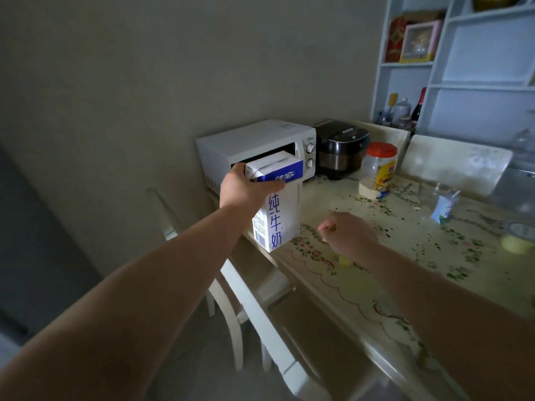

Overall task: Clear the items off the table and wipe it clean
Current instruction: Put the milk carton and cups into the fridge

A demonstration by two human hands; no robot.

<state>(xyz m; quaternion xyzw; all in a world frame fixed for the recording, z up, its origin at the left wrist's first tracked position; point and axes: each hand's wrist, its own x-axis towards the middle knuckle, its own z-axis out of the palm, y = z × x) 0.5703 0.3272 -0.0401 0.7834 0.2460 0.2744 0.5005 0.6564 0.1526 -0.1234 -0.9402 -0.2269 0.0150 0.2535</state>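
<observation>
My left hand [244, 190] grips the top of a tall white and blue milk carton box [279, 208], which stands upright at the near left corner of the table [376, 273]. My right hand [344, 231] hovers low over the table beside the box, its fingers curled into a fist with nothing in it. The floral tablecloth is dotted with dark specks and crumbs. A small yellow scrap [344, 260] lies by my right wrist.
A white microwave [254, 146] and a dark rice cooker [341, 149] stand at the table's back. A red-lidded plastic jar [377, 169], a small crumpled carton [443, 211] and a yellow lump [516, 244] sit on the right. White chairs [237, 299] stand by the left edge.
</observation>
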